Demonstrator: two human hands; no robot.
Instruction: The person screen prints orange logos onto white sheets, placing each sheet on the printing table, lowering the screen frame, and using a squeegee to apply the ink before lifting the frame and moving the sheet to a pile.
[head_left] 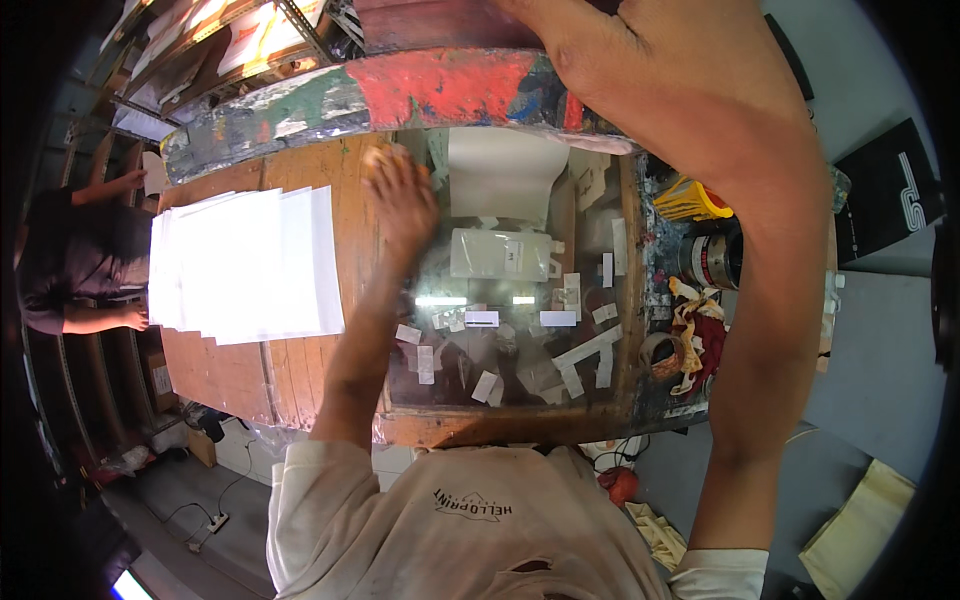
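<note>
My left hand (403, 203) is over the seam between the wooden tabletop (300, 375) and the glass panel (450, 385). Its fingers reach away from me, slightly bent, just below a paint-stained frame bar (440, 92); I see nothing held in them. My right hand (600, 40) is raised at the top edge, by the far side of that bar. Its fingers are cut off or hidden, so any grip does not show. On the glass, under the bar, lies a pale sheet (505, 175), with a clear taped piece (498, 254) nearer me.
A fanned stack of white sheets (245, 265) covers the table's left part. Another person (85, 250) stands beyond it, hands near the paper. Tape scraps (590, 345) dot the glass. At right are a yellow container (693, 200), a can (712, 260) and stained rags (700, 325).
</note>
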